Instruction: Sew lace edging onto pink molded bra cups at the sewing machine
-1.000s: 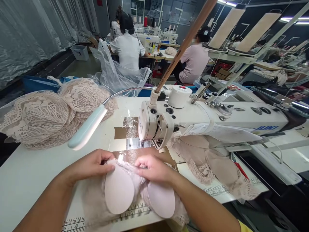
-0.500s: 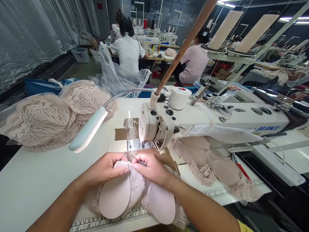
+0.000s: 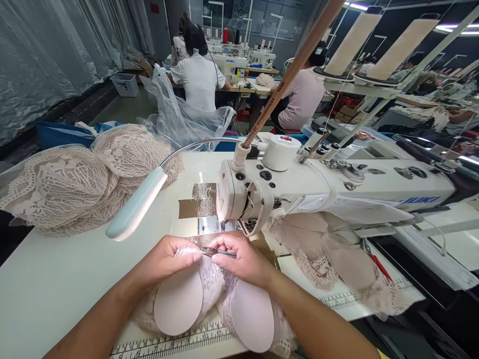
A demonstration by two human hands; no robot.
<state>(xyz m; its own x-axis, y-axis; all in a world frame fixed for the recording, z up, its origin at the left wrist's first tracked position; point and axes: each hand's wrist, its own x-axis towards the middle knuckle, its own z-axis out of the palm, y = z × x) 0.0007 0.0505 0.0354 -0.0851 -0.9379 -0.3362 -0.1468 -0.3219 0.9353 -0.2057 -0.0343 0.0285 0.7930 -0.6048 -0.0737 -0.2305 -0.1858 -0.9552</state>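
Observation:
My left hand [image 3: 172, 255] pinches the lace edge of a pale pink bra [image 3: 178, 301] between thumb and fingers. The bra's two smooth cups face up, with lace around them, over the table's front edge. In my right hand [image 3: 239, 257] is a small pair of thread snips [image 3: 223, 253], its blades pointing left at the lace beside my left thumb. Both hands are close together, just in front of the needle plate [image 3: 208, 225] of a white sewing machine [image 3: 284, 187]. My fingers partly cover the snips' handles.
Beige lace pieces [image 3: 75, 184] are heaped at the left. A lit lamp [image 3: 136, 204] on a bendy neck hangs over the table. More beige bra pieces [image 3: 348, 264] lie right, near a red-handled tool [image 3: 381, 267]. A printed ruler [image 3: 168, 345] runs along the front edge. Co-workers [image 3: 198, 80] sit beyond.
The snips have turned in my right hand and now show more plainly, lying level with their blades at the lace. My left hand keeps its pinch. The view has shifted slightly.

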